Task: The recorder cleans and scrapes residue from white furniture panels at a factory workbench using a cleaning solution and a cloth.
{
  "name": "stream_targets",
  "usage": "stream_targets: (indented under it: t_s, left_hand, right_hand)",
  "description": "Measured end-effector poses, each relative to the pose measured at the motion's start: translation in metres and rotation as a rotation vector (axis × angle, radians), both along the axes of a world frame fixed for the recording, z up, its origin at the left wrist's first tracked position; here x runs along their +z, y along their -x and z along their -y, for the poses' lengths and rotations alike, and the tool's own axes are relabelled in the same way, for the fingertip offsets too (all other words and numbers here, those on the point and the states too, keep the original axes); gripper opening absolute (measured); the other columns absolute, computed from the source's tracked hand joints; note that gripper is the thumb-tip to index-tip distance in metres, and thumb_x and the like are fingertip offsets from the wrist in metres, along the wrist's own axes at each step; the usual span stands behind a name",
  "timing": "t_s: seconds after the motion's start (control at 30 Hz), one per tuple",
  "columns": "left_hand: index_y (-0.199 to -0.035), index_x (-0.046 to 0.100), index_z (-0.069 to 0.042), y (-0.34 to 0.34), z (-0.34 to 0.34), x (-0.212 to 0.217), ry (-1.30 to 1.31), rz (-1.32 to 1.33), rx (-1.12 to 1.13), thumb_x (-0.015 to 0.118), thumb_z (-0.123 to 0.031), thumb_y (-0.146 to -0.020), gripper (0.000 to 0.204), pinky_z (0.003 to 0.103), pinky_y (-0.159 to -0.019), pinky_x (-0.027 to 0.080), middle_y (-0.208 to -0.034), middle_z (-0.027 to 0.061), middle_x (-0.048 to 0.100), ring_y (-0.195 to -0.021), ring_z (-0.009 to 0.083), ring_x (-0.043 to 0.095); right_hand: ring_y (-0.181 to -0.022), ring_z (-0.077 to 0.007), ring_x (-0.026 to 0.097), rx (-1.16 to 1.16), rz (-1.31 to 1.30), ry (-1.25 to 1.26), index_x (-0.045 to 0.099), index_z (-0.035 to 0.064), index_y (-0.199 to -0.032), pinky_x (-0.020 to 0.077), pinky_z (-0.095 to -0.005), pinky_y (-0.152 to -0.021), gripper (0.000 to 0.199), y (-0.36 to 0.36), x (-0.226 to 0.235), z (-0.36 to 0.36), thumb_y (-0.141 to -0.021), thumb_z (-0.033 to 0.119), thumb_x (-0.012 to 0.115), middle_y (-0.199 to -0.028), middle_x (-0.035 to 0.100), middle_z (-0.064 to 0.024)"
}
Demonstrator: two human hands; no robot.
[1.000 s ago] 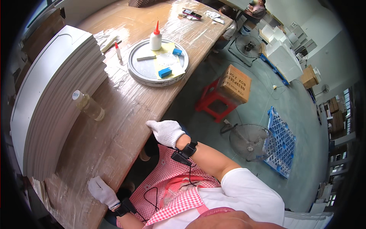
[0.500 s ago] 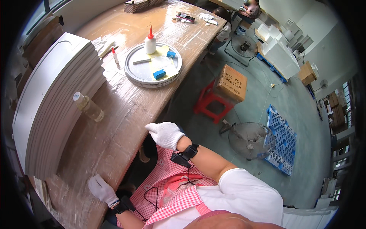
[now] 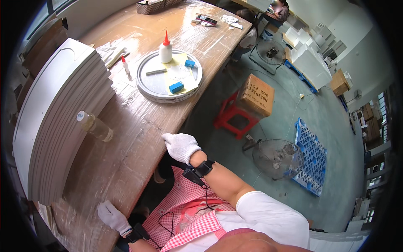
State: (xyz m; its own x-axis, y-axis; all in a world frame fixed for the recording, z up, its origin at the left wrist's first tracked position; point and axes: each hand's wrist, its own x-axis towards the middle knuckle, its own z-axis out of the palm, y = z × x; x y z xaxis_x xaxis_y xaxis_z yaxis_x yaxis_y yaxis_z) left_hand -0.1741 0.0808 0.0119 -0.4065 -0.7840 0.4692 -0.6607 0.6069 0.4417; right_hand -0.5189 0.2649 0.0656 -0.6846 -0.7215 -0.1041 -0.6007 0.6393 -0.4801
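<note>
My left hand [image 3: 113, 218], in a white knit glove, lies on the plastic-covered table [image 3: 126, 164] at its near edge, fingers stretched and close together. My right hand [image 3: 182, 148], gloved the same way, rests at the table's right edge with its fingers curled in. Nothing shows in either hand; the right palm is hidden. Left of them stands a tall stack of curved white panels [image 3: 46, 122]. Beside the stack, a clear bottle with a white cap [image 3: 97, 128] appears tilted. Beyond my right hand is a round grey lid [image 3: 145, 90] bearing a red-tipped white squeeze bottle [image 3: 166, 52].
Blue blocks [image 3: 176, 87], a grey bar [image 3: 156, 72] and yellow paper [image 3: 181, 71] lie on the lid. A smaller red-tipped bottle [image 3: 125, 65] stands beside it. Right of the table are a carton [image 3: 256, 95] on a red stool [image 3: 235, 122], a floor fan [image 3: 277, 159] and a blue pallet [image 3: 310, 155].
The whole view has shifted slightly. My right hand has turned a little at the table edge, its fingers more tucked in. My left hand stays in place on the table.
</note>
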Motion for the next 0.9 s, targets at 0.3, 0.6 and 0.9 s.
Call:
stream_targets:
  t_s: [0.3,0.6,0.9]
  left_hand:
    - [-0.087,0.061,0.004,0.002,0.0,0.004,-0.021,0.031,-0.002,0.055,-0.015,-0.1,0.023,0.045,-0.081,0.044,-0.085,0.0174,0.06,-0.084,0.0351,0.056]
    - [-0.082,0.061,0.003,-0.001,-0.003,0.005,-0.053,-0.009,0.022,0.058,-0.015,-0.098,0.024,0.046,-0.081,0.044,-0.085,0.0172,0.061,-0.084,0.0348,0.058]
    - [-0.081,0.059,0.002,0.002,0.0,0.003,-0.039,-0.043,-0.002,0.058,-0.015,-0.099,0.025,0.044,-0.078,0.044,-0.081,0.0163,0.058,-0.081,0.0336,0.056]
  right_hand:
    - [-0.078,-0.0381,0.071,-0.08,-0.053,0.129,0.068,0.0155,-0.117,0.0558,-0.0489,-0.067,0.026,0.004,-0.004,-0.008,-0.097,0.024,0.055,-0.087,0.072,-0.017]
    - [-0.08,-0.0393,0.07,-0.126,-0.081,0.31,0.068,0.0141,-0.115,0.055,-0.0523,-0.069,0.026,-0.007,-0.006,-0.014,-0.096,0.022,0.051,-0.085,0.072,-0.0189]
    - [-0.091,-0.0392,0.071,-0.025,0.046,0.011,0.071,0.0164,-0.114,0.056,-0.0504,-0.079,0.029,-0.015,-0.018,-0.049,-0.096,0.025,0.05,-0.097,0.074,-0.0167]
